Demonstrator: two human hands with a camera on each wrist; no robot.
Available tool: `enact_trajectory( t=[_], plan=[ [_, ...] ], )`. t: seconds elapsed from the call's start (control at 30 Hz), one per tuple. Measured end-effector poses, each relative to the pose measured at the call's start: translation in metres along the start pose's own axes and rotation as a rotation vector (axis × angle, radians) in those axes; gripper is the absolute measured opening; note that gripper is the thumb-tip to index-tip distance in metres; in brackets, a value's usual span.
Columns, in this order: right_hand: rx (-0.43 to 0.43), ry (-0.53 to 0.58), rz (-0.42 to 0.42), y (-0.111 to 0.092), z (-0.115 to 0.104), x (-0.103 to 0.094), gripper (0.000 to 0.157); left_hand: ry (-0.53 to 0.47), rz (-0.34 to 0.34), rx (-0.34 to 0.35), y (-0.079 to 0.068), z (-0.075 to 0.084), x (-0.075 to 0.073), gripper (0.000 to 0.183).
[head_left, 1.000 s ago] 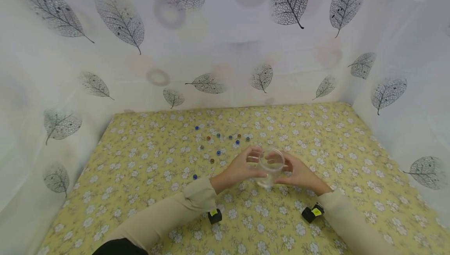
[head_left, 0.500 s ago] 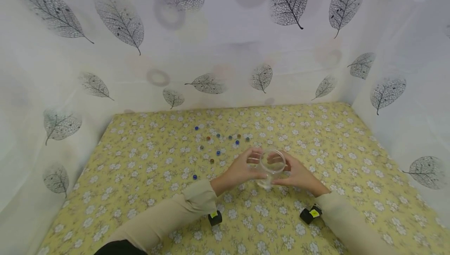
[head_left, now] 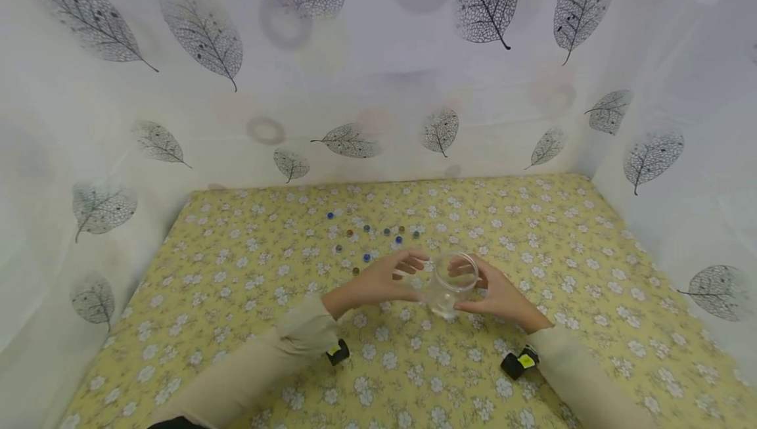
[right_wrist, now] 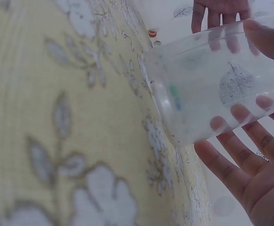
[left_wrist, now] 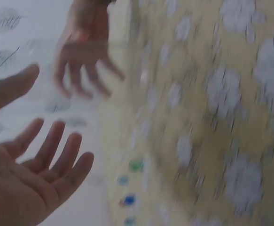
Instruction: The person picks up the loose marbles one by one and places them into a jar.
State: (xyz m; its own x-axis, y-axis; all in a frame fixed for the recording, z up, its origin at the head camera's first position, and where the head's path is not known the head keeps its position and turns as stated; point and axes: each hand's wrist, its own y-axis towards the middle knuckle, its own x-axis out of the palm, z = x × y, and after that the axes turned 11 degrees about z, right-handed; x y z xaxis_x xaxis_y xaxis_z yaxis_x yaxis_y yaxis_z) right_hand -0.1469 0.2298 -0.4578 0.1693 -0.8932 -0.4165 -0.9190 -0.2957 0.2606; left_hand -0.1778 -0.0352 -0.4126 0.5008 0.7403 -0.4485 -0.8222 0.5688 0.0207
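A clear, see-through jar (head_left: 447,292) with a round open mouth stands on the flowered cloth (head_left: 284,350). My right hand (head_left: 499,292) grips it from the right, thumb on the near side and fingers against the far wall. The right wrist view shows the fingertips pressed to the side of the jar (right_wrist: 198,89). My left hand (head_left: 381,278) is off the jar, to its left, with fingers spread and relaxed and nothing held. In the left wrist view the left hand's palm (left_wrist: 24,183) faces the jar, which is blurred there.
Several small glass marbles lie scattered beyond and left of the hands, among them a blue marble (head_left: 367,257), a reddish marble (head_left: 349,232) and a brown marble (head_left: 355,271). White leaf-printed sheeting (head_left: 378,87) walls the back and sides.
The left hand has let go of the jar and drawn away to the left, its fingers loosening. The right hand keeps its hold, nearly still. The marbles have not moved.
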Motion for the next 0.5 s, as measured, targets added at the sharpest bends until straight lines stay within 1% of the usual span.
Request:
enact_trajectory(
  t=[0.07, 0.13, 0.27, 0.37, 0.4, 0.5],
  plan=[
    [0.005, -0.006, 0.0, 0.0, -0.001, 0.0, 0.064, 0.105, -0.041, 0.058, -0.004, 0.0, -0.017, 0.064],
    [0.007, -0.013, -0.001, 0.001, -0.002, 0.0, 0.064, 0.182, -0.063, 0.105, -0.008, -0.001, -0.033, 0.063],
    [0.005, -0.023, -0.006, 0.001, -0.002, -0.001, 0.064, 0.336, -0.058, 0.159, -0.021, -0.004, -0.06, 0.056],
    [0.002, -0.023, -0.009, 0.001, -0.001, 0.0, 0.063, 0.418, -0.03, 0.163, -0.034, -0.008, -0.076, 0.049],
    [0.003, -0.021, -0.01, 0.001, 0.0, 0.0, 0.063, 0.432, -0.019, 0.158, -0.039, -0.01, -0.08, 0.047],
    [0.006, -0.023, -0.012, 0.0, 0.0, 0.0, 0.063, 0.489, 0.011, 0.129, -0.051, -0.018, -0.088, 0.041]
  ],
)
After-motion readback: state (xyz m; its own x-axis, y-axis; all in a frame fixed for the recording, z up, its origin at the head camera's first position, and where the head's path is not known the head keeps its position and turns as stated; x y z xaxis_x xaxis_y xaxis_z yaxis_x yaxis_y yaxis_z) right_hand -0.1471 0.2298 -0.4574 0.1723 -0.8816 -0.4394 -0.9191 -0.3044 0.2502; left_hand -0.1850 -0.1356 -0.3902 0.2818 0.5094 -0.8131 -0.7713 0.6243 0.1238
